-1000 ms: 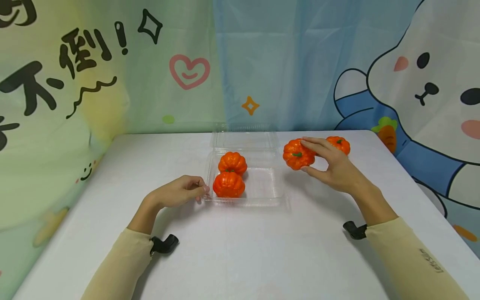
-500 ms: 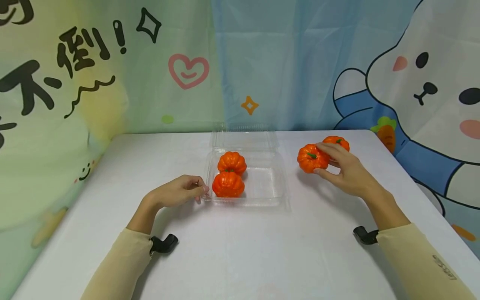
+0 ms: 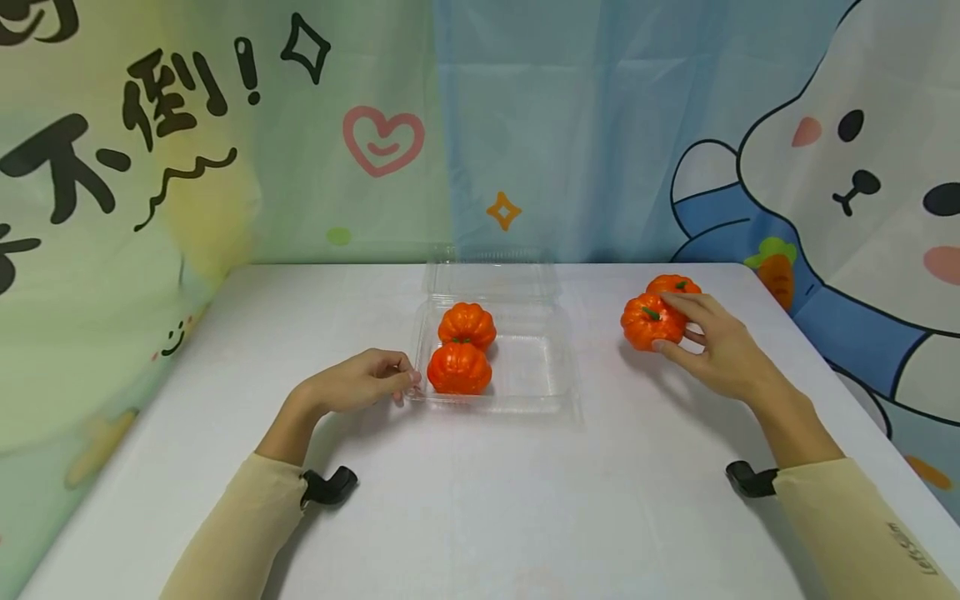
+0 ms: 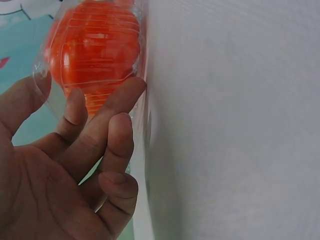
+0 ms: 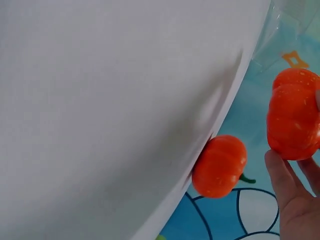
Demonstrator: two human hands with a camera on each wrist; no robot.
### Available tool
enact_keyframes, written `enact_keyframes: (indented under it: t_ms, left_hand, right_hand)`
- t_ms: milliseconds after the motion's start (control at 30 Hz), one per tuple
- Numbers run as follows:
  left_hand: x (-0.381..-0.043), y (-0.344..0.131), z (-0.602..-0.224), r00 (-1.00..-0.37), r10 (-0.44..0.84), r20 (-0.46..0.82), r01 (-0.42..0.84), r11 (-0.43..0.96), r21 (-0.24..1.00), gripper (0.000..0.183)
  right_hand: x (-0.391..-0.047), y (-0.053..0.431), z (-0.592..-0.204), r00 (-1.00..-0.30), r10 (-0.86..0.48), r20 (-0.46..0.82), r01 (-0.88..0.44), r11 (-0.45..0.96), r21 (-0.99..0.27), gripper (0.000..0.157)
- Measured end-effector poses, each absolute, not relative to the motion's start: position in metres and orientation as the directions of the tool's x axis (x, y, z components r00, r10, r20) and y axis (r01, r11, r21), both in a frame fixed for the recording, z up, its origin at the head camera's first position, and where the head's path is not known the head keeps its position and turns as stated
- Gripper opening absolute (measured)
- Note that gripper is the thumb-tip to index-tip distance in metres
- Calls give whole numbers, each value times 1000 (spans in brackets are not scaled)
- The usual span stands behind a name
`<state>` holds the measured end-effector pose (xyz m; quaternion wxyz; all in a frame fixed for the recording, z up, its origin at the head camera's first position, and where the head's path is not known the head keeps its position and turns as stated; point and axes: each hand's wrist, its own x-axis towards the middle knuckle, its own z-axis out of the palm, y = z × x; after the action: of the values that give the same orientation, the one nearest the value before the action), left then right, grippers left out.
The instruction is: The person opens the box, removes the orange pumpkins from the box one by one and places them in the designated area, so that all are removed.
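Observation:
On the right of the head view, my right hand [image 3: 716, 346] grips a small orange toy pumpkin [image 3: 647, 323] with a green stem, between thumb and fingers. In the right wrist view the held pumpkin [image 5: 295, 115] is off the table. Behind it a second toy pumpkin [image 3: 672, 284] rests on the table, partly hidden. My left hand [image 3: 360, 382] pinches the near left corner of an open clear plastic clamshell box [image 3: 532, 403]. Inside its left half sit two more toy pumpkins, a front one [image 3: 459, 369] and a rear one [image 3: 467, 323]. The left wrist view shows fingertips [image 4: 134, 86] against the box wall.
The white table [image 3: 480, 500] ends at a printed cloth backdrop [image 3: 570, 125]. The box lid [image 3: 491, 279] is folded back toward the rear edge. The second pumpkin on the right stands near the table's back right corner.
My right hand has moved right with the pumpkin, away from the box and nearer the pumpkin behind. The left hand has stayed at the box corner.

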<state>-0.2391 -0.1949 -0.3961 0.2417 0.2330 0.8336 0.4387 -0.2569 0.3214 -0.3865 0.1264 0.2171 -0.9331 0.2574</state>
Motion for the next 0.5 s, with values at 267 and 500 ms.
enact_keyframes:
  t_ms: [267, 500]
  left_hand:
    - [-242, -195, -395, -769, 609, -195, 182, 501, 846, 24]
    - [-239, -195, -394, -774, 598, -209, 160, 504, 849, 23]
  right_hand:
    - [-253, 334, -389, -933, -212, 291, -331, 826, -457, 68]
    - [-254, 336, -386, -951, -176, 254, -275, 860, -431, 70]
